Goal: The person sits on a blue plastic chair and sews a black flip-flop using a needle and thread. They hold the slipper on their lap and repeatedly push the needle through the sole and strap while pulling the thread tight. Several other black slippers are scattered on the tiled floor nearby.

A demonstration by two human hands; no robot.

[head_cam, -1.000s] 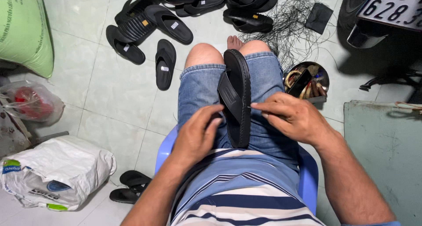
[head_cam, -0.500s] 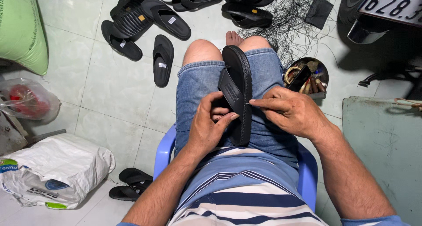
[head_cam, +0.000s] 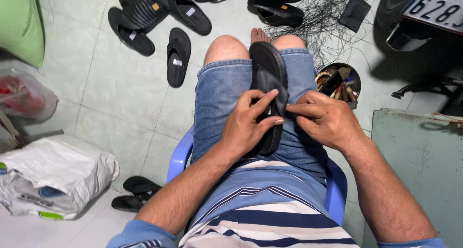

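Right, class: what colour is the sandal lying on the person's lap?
Black, sole and strap alike: the sandal shows best in the head view.

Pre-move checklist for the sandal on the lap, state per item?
1. Black sandal resting along the lap: ok.
2. Left hand gripping the sandal's side: ok.
3. Right hand fingers pinching the strap edge: ok.
4. Whether the strap is attached under the hands: cannot tell.
5. Round tool tin on the floor beside the right knee: ok.
6. Blue chair under the person: ok.
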